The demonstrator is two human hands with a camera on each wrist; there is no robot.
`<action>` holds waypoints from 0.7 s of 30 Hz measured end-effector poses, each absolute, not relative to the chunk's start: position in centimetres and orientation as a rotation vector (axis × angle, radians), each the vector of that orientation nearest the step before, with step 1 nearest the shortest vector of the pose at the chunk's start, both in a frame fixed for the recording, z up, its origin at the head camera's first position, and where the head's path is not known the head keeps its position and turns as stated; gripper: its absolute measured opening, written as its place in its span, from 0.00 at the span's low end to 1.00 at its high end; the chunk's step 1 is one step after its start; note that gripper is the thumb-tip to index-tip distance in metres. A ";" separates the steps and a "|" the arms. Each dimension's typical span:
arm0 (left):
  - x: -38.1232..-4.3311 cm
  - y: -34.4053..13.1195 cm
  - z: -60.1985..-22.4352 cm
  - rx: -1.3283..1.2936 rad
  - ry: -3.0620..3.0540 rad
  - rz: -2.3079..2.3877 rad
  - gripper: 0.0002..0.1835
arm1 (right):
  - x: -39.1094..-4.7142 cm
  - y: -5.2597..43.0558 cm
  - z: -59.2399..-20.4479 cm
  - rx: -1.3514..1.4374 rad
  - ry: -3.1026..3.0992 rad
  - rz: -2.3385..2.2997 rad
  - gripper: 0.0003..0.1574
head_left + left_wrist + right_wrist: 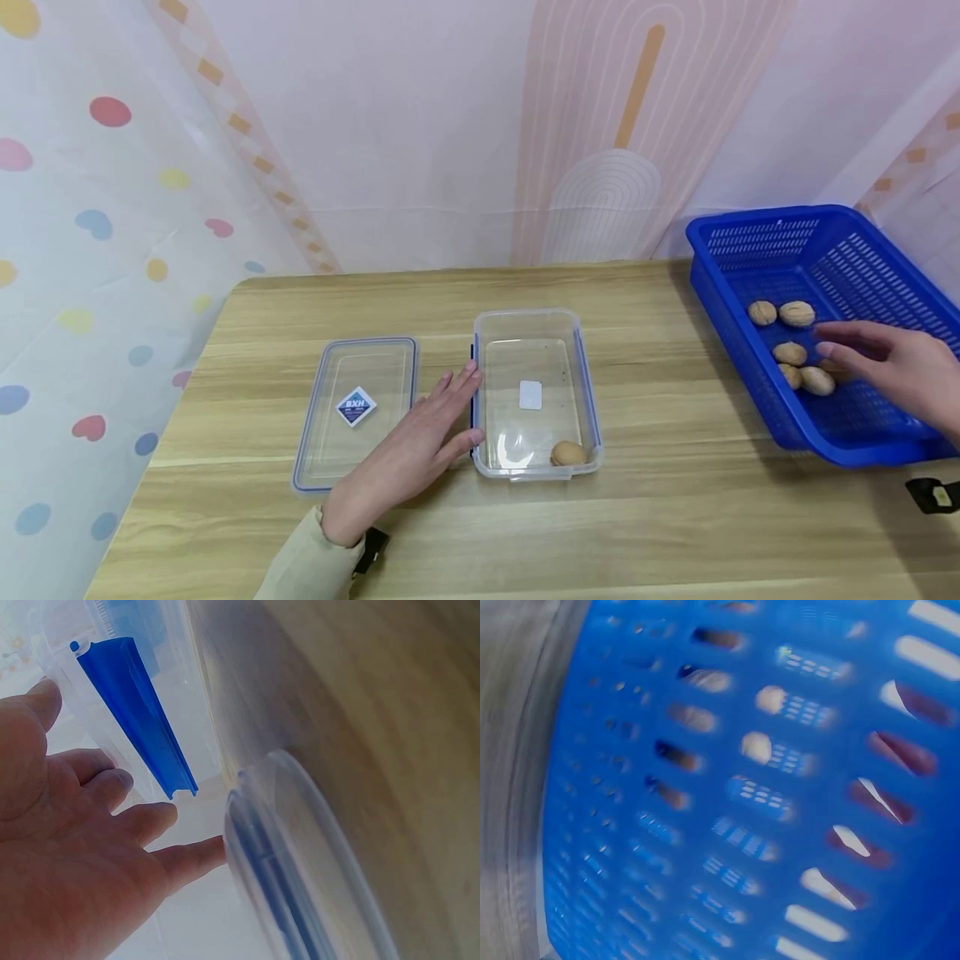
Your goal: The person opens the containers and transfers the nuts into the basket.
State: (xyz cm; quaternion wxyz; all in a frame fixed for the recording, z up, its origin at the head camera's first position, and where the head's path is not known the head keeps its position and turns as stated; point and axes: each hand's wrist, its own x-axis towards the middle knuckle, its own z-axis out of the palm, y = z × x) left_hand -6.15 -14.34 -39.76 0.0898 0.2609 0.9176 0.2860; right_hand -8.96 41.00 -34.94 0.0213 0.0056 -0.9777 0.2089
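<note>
My left hand (412, 450), fingers extended, has its fingertips at the left wall of a clear plastic food container (555, 358). One walnut (568, 454) lies in that container's near right corner. In the left wrist view the fingers are beside the container's blue latch (135, 712). Over the blue plastic basket (720, 333) reaches my right hand (900, 371), thumb and fingers apart with nothing between them. Several walnuts (817, 381) lie below and left of its fingertips, one partly hidden by the hand. The right wrist view holds only the basket's slotted wall (727, 825).
The container's clear lid (322, 433), blue-edged with a diamond label, lies flat left of the container, partly behind my left hand. Wood-grain table (660, 500) separates container and basket. A patterned cloth (420, 125) hangs behind the table and along its left side.
</note>
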 end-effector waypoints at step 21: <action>-6.1 -14.3 -39.7 0.791 2.739 0.843 0.40 | -6.0 39.0 -34.8 0.090 -2.588 1.137 0.23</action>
